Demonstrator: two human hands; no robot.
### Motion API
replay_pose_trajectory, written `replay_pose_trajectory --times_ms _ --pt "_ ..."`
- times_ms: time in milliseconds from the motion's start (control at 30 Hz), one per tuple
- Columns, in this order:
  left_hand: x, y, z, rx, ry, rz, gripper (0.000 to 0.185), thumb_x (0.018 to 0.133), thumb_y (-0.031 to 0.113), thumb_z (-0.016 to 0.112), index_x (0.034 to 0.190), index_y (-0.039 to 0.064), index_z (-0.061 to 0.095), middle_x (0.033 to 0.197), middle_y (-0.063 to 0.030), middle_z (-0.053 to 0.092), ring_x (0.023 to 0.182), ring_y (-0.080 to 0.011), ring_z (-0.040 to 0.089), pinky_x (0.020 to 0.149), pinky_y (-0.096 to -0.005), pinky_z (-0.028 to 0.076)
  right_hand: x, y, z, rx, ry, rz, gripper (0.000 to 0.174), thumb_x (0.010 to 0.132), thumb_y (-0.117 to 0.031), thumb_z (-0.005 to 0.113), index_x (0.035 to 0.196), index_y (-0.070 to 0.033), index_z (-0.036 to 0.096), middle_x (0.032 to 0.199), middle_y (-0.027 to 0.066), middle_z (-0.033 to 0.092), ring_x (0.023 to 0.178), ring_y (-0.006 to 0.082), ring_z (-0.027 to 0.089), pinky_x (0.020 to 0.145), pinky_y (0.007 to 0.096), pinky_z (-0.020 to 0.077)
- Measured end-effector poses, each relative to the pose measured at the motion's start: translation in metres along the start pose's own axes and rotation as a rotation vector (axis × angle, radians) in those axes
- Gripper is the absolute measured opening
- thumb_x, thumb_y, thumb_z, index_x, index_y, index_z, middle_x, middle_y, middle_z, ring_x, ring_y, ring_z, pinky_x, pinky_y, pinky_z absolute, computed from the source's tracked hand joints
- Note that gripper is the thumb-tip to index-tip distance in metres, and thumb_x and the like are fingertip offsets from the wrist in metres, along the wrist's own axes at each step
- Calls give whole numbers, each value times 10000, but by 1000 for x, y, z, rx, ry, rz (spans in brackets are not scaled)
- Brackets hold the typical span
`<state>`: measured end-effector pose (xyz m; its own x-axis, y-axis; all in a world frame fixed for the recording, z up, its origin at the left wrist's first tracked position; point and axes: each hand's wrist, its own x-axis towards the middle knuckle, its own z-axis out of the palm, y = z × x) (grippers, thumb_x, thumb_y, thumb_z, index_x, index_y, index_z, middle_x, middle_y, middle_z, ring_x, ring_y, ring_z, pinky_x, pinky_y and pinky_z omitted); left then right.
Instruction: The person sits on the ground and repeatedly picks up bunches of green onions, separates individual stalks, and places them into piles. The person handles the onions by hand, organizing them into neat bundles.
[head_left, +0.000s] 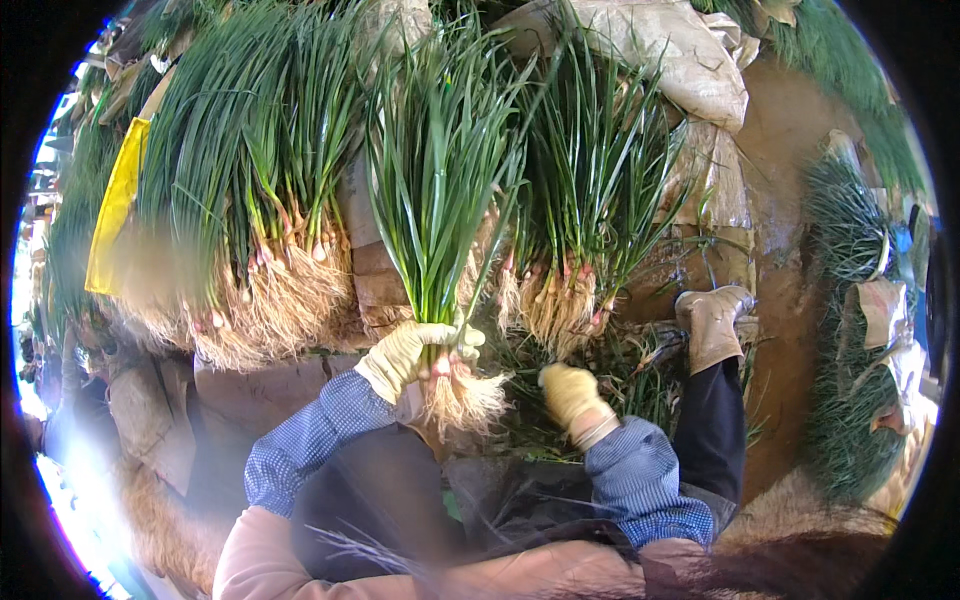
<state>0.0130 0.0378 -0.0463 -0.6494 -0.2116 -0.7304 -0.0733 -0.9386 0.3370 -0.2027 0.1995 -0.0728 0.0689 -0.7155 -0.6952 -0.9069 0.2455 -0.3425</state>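
Observation:
My left hand, in a pale yellow glove, grips a bunch of bulbed allium greens, which look like young garlic. The fingers close around the stems just above the pinkish bulbs. Green leaves fan upward from the fist, and pale roots hang below it. To the right, my right hand wears a similar glove and is blurred. It is apart from the bunch, over loose leaf scraps. Its fingers are hidden or smeared, and nothing shows clearly in them. Blue patterned sleeve covers reach over both forearms.
A large pile of rooted greens lies at left, beside a yellow sheet. A smaller pile is ahead on the right. A woven sack lies beyond. My boot rests on the right, and more greens line the far right.

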Motion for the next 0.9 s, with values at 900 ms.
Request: replay_pose_trajectory --times_ms 900 --pt "-5 -7 5 -83 -95 -20 223 874 148 666 994 -39 647 745 -82 647 637 -165 642 659 -346 583 87 -77 -70 392 1055 -61 291 959 -284 570 731 -104 594 647 62 613 563 219 596 537 336 501"
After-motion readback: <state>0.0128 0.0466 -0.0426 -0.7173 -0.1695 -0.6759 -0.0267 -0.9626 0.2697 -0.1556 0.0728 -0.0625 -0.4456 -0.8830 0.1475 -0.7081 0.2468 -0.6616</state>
